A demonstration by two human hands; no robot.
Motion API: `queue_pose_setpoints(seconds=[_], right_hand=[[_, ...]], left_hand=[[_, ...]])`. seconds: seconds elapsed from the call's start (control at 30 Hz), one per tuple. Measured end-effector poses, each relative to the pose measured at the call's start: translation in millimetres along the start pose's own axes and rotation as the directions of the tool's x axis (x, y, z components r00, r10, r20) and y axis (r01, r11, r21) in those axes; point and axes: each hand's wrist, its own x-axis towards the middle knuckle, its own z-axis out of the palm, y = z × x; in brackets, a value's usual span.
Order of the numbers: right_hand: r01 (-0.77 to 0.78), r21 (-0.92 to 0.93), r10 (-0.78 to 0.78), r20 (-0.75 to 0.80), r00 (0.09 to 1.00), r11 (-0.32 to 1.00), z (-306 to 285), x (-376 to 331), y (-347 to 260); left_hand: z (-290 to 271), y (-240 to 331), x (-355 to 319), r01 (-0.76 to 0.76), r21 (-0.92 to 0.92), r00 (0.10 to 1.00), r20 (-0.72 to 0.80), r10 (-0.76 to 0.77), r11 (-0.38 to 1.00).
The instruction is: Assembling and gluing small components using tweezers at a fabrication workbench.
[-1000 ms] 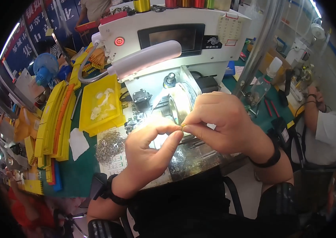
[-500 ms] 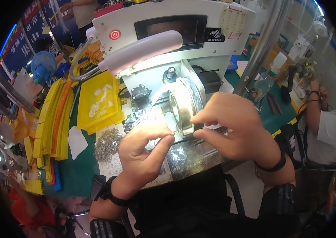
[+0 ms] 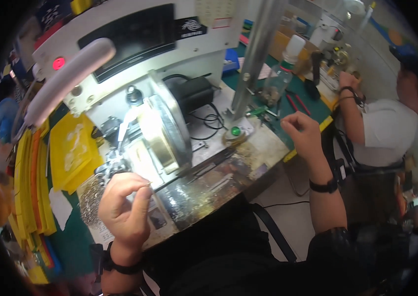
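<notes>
Now that the right hand (image 3: 304,133) has parted from the left hand (image 3: 125,207), the work stands divided: left hand alone bears the piece, right hand is well apart at its 2 o'clock.

Item: thin gold-coloured piece (image 3: 148,184), slender, its shape otherwise too small to tell. Located at the left fingertips, between 1 and 2 o'clock of that hand.

Left grip: thumb and forefinger pinched on the piece. Right grip: fingers curled toward the thumb; whether anything lies within, cannot tell.

Set about the left hand: at 1 o'clock, a round wheel (image 3: 157,133), smooth metal, brightly lit; at 9 o'clock, a heap of small metal pieces (image 3: 90,200), tangled, grey; between 10 and 11 o'clock, a yellow tray (image 3: 73,148), glossy, holding whitish scraps.

Set about the right hand: at 9 o'clock, a green button (image 3: 235,130), round, domed; at 12 o'clock, a red-handled tool (image 3: 298,103), slim; at 11 o'clock, a clear bottle (image 3: 278,81), white-capped.

Tabletop (image 3: 71,239): green surface. Metal plate (image 3: 189,197) below the wheel at 5 o'clock: dark, stained, partly shiny.
</notes>
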Motion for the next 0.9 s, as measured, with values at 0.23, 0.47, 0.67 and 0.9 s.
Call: queue_pose_setpoints(seconds=[0.23,0.47,0.67,0.9], right_hand=[[-0.083,-0.223,0.092,0.030,0.995,0.971,-12,10,47],[0.286,-0.389,-0.134,0.373,0.918,0.876,22,47,50],[0.365,-0.460,-0.104,0.500,0.860,0.809,22,59,51],[0.426,-0.308,-0.209,0.545,0.812,0.851,21,55,57]], left_hand=[[2,-6,-4,0.017,0.031,1.000,0.010,-0.017,0.999],[5,-16,-5,0.001,0.044,1.000,0.020,-0.002,0.999],[4,-17,-4,-0.024,0.102,1.000,0.022,0.022,0.994],[8,-12,-5,-0.018,0.059,0.999,0.028,0.016,0.998]])
